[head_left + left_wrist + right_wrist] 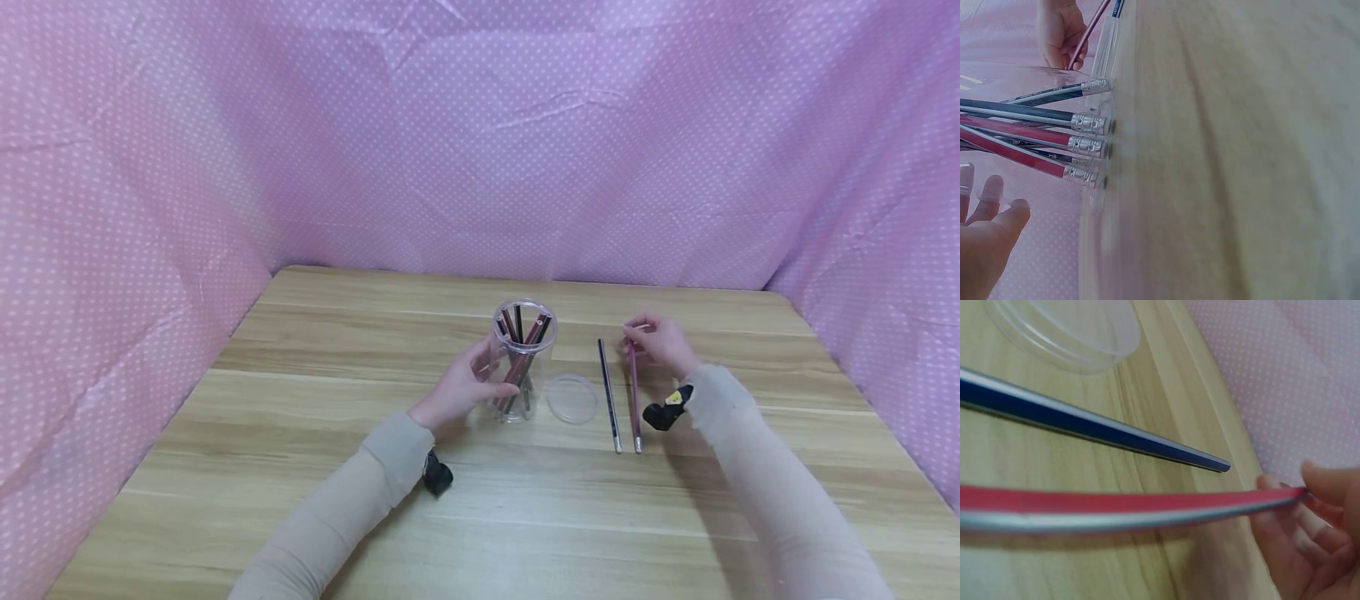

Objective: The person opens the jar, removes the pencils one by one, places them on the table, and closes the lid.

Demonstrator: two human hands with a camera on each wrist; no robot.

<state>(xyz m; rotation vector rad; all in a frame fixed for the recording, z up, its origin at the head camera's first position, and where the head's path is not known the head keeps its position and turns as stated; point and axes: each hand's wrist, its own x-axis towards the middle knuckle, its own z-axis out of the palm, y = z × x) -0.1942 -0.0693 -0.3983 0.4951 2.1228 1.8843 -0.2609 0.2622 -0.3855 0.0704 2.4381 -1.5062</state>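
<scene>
A clear plastic cup [543, 364] stands on the table with several red and dark pencils [1029, 131] in it, their eraser ends down. My left hand [461, 388] grips the cup from its left side, thumb in front. To the right, my right hand [664, 343] pinches the far end of a red and silver pencil [635, 400] between thumb and fingers. That pencil's eraser end points toward me. Beside it on the left lies a dark blue and silver pencil [1097, 428], untouched. A round clear lid [572, 400] lies flat between the cup and the blue pencil.
The wooden table [300, 400] has its far edge against a pink dotted cloth [480, 167], which also hangs at both sides. Small black cameras are worn on both wrists.
</scene>
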